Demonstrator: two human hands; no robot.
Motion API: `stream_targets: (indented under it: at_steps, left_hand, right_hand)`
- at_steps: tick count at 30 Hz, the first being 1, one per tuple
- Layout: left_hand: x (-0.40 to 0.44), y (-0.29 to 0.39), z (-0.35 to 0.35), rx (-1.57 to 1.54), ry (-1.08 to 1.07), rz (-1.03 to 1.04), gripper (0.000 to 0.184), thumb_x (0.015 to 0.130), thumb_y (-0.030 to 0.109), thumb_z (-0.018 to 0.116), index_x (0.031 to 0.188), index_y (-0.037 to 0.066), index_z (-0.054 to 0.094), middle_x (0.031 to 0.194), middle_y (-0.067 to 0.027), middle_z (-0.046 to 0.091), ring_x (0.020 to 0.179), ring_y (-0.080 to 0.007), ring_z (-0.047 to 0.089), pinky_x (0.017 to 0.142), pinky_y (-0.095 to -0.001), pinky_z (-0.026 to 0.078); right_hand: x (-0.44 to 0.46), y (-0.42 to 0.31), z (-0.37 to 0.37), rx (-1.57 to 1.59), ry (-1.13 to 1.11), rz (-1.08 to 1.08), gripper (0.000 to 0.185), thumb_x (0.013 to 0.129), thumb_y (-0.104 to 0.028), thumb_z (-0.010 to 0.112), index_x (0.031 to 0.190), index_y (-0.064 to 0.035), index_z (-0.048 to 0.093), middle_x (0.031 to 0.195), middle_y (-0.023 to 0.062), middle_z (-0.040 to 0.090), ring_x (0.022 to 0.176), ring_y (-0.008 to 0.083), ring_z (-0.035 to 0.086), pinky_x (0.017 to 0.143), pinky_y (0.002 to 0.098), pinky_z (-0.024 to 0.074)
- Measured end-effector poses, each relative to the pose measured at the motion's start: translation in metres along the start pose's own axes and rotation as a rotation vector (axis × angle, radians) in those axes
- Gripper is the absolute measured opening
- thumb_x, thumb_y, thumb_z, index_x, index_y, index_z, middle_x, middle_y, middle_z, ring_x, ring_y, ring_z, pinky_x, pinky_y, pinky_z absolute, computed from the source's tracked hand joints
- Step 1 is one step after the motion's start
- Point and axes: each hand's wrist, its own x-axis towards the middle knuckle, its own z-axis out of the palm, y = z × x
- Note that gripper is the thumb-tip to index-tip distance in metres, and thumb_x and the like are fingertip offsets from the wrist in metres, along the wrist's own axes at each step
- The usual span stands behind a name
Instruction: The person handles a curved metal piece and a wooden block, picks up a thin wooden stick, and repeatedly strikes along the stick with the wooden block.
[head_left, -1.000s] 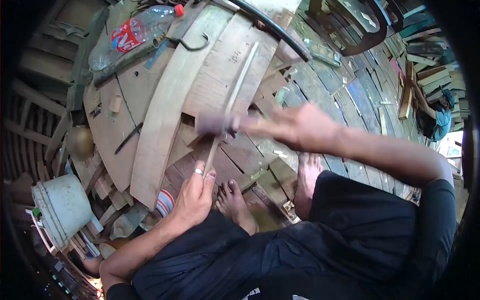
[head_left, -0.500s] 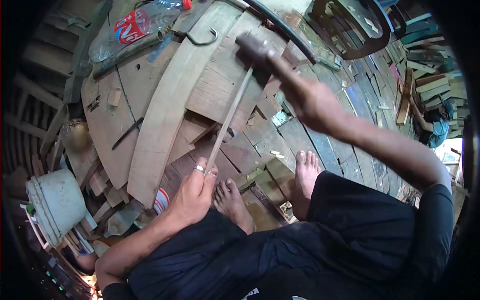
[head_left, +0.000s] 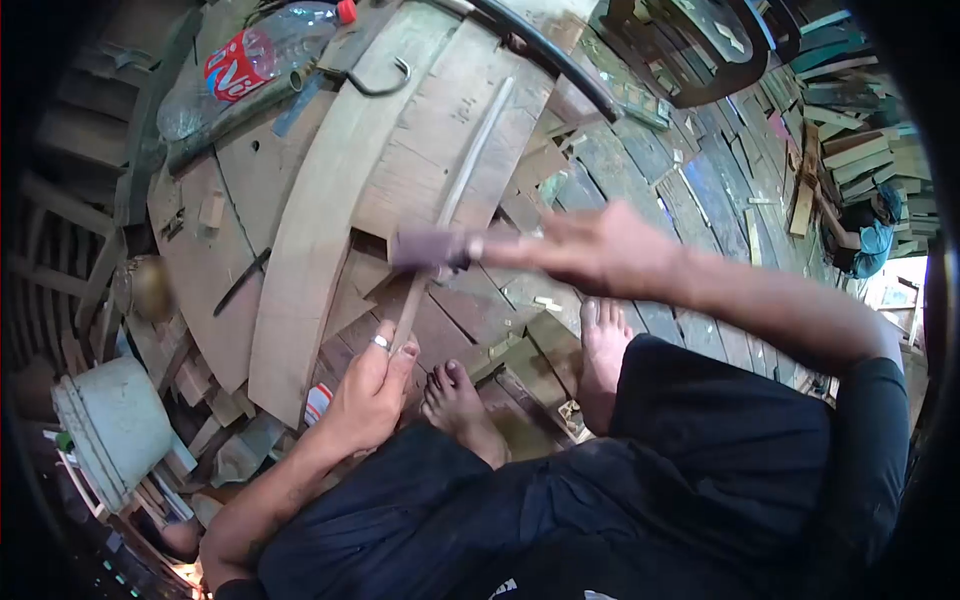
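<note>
My left hand [head_left: 370, 400], with a ring on one finger, is closed round the lower end of a thin wooden stick [head_left: 468, 165]. The stick slants up and away over a broad board [head_left: 410, 170]. My right hand [head_left: 620, 250] is closed on the handle of a short tool [head_left: 430, 248] with a broad dark head and a light band where head meets handle. Motion blurs this tool, so its exact kind does not show. Its head lies across the stick a little above my left hand; I cannot tell whether they touch.
Left of the stick lies a long curved plank [head_left: 320, 210], with a metal hook [head_left: 385, 85] at its upper end. A plastic bottle [head_left: 250, 65], a dark blade [head_left: 242, 283] and a white bucket [head_left: 115, 420] are farther left. Another person [head_left: 865, 240] works at far right.
My right hand has brought the tool's head down the stick, from near its far end to just above my left hand. The left hand still holds the stick, nearly in place.
</note>
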Motion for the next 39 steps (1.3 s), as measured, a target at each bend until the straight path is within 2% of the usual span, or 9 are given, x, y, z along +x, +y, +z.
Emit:
stream_targets:
  at_steps: [3,10,12,18,24,28,33,35,39]
  left_hand:
    - [-0.003,0.0,-0.002,-0.057,-0.036,-0.104,0.023,0.111,0.025,0.045,0.11,0.002,0.05,0.064,-0.0079,0.05,0.059,-0.017,0.054,0.056,-0.0369,0.043]
    - [-0.005,0.016,-0.001,-0.147,-0.12,-0.145,0.027,0.114,0.031,0.036,0.109,0.006,0.044,0.066,0.0003,0.043,0.045,-0.0093,0.046,0.041,-0.0263,0.038]
    - [-0.007,0.021,0.0,-0.137,-0.087,-0.132,0.03,0.114,0.033,0.035,0.108,0.005,0.044,0.065,-0.0014,0.045,0.045,-0.0107,0.049,0.041,-0.027,0.04]
    - [0.0,0.009,0.009,-0.136,0.018,0.023,0.039,0.114,0.036,0.036,0.104,0.002,0.05,0.055,-0.0048,0.051,0.042,-0.0139,0.053,0.042,-0.0293,0.042]
    - [-0.001,0.014,0.004,-0.073,0.033,-0.009,0.037,0.114,0.035,0.037,0.103,0.003,0.051,0.055,-0.0037,0.049,0.044,-0.0129,0.053,0.043,-0.03,0.04]
    - [0.001,0.017,0.008,-0.034,0.041,-0.031,0.033,0.112,0.033,0.041,0.106,0.003,0.051,0.067,-0.0074,0.056,0.049,-0.0147,0.056,0.046,-0.0325,0.043]
    - [0.007,0.005,0.01,0.09,0.027,0.219,0.023,0.113,0.029,0.041,0.113,0.006,0.045,0.058,0.0028,0.041,0.042,-0.0074,0.042,0.04,-0.0263,0.036]
    - [0.004,0.005,0.01,0.005,0.022,0.017,0.026,0.109,0.027,0.048,0.113,0.001,0.051,0.085,-0.0176,0.059,0.081,-0.0293,0.062,0.076,-0.0417,0.048]
    - [0.004,-0.002,0.015,0.046,0.049,0.018,0.027,0.11,0.026,0.046,0.113,0.0,0.051,0.083,-0.0164,0.058,0.076,-0.0279,0.06,0.073,-0.0413,0.048]
  right_hand:
    - [0.009,0.029,0.007,0.112,0.378,0.24,0.069,0.097,-0.015,0.059,0.158,-0.0352,0.034,0.089,0.0178,0.067,0.067,0.0362,0.067,0.058,0.0463,0.0588]
    - [-0.001,0.016,0.006,0.112,-0.007,-0.023,0.07,0.096,-0.018,0.058,0.158,-0.0397,0.034,0.096,0.008,0.068,0.064,0.0303,0.068,0.054,0.0425,0.0581]
    - [0.011,0.051,0.001,0.122,0.292,0.507,0.07,0.095,-0.013,0.06,0.157,-0.0366,0.036,0.106,0.0148,0.071,0.07,0.0356,0.071,0.055,0.0459,0.0576]
    - [0.009,-0.016,-0.014,-0.03,-0.196,0.03,0.073,0.093,-0.01,0.064,0.157,-0.035,0.039,0.086,0.008,0.065,0.067,0.0285,0.069,0.055,0.0411,0.0581]
    - [0.01,0.048,-0.003,-0.01,0.301,0.5,0.067,0.097,-0.016,0.06,0.157,-0.0331,0.035,0.081,0.0141,0.071,0.062,0.0352,0.068,0.052,0.0474,0.0562]
    - [0.009,-0.016,-0.015,-0.035,-0.179,-0.04,0.074,0.094,-0.012,0.065,0.159,-0.0318,0.035,0.087,0.0113,0.065,0.066,0.0298,0.068,0.053,0.0449,0.0552]
    - [0.012,0.056,-0.005,0.002,0.282,0.408,0.073,0.095,-0.011,0.059,0.158,-0.0344,0.032,0.096,0.0159,0.072,0.071,0.0345,0.071,0.056,0.0457,0.0582]
    - [0.01,0.026,-0.011,0.051,0.136,0.325,0.077,0.094,-0.007,0.056,0.159,-0.0357,0.029,0.104,0.0182,0.07,0.071,0.0348,0.071,0.057,0.0456,0.0595]
    - [0.004,0.006,-0.007,0.094,-0.079,-0.011,0.082,0.093,-0.01,0.059,0.16,-0.0425,0.025,0.099,0.0165,0.07,0.065,0.032,0.068,0.053,0.0439,0.0575]
